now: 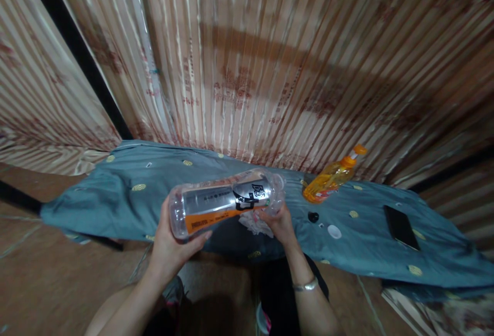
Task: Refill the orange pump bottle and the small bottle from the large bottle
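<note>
A clear plastic bottle [224, 202] with a grey, black and orange label lies sideways in the air in front of me. My left hand [170, 243] grips its base end from below, fingers wrapped round it. My right hand [276, 223] is closed at the bottle's neck end and also holds a crumpled white tissue or cloth [254, 223] under it. Whether the bottle has a cap on I cannot tell.
A blue-grey patterned cloth [135, 197] covers a low surface ahead. On it stand an orange bottle with a pump top [332, 179], a small black cap [313, 217], a white lid [334, 231] and a black phone [401, 226]. Striped curtains hang behind. Brown floor lies below.
</note>
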A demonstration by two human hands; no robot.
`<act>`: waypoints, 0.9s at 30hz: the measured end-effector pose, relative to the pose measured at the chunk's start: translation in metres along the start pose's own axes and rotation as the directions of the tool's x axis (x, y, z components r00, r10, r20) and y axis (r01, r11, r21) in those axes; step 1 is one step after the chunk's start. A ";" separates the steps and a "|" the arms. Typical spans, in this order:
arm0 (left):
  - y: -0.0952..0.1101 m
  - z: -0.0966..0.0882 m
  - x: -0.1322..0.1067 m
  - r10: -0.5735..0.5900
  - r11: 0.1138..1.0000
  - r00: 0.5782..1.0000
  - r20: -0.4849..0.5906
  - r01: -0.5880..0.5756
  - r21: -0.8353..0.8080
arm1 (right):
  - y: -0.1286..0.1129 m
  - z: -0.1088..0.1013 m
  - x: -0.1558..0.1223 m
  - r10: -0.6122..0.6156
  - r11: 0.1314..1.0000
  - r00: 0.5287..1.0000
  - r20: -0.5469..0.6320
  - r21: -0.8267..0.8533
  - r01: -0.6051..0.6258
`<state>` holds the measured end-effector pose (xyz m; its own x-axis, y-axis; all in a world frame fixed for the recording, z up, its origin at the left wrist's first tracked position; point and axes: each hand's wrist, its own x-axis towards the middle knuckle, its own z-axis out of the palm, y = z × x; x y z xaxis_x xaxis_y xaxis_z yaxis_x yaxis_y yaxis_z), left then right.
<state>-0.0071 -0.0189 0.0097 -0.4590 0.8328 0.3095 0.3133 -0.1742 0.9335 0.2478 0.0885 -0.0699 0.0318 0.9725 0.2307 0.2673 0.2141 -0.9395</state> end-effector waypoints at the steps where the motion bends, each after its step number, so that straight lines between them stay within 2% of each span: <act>1: 0.000 0.000 0.000 -0.011 1.000 1.000 0.009 0.011 -0.007 | 0.000 0.000 0.000 0.008 1.000 1.000 0.000 -0.001 -0.008; 15: 0.005 -0.001 0.002 -0.097 0.992 0.994 0.050 0.100 -0.070 | 0.004 -0.001 0.000 0.026 1.000 1.000 -0.007 -0.005 -0.026; 21: 0.006 -0.002 0.005 -0.040 0.999 0.998 0.050 0.042 -0.035 | 0.002 0.000 -0.001 0.013 1.000 1.000 -0.008 0.009 -0.013; 27: -0.003 0.002 0.002 -0.079 0.994 0.996 -0.033 0.076 -0.072 | 0.002 0.000 -0.001 0.038 0.999 0.999 -0.026 -0.020 -0.038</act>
<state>-0.0072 -0.0157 0.0069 -0.5097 0.8259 0.2409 0.2165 -0.1479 0.9650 0.2488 0.0883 -0.0719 0.0672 0.9771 0.2017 0.2847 0.1750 -0.9425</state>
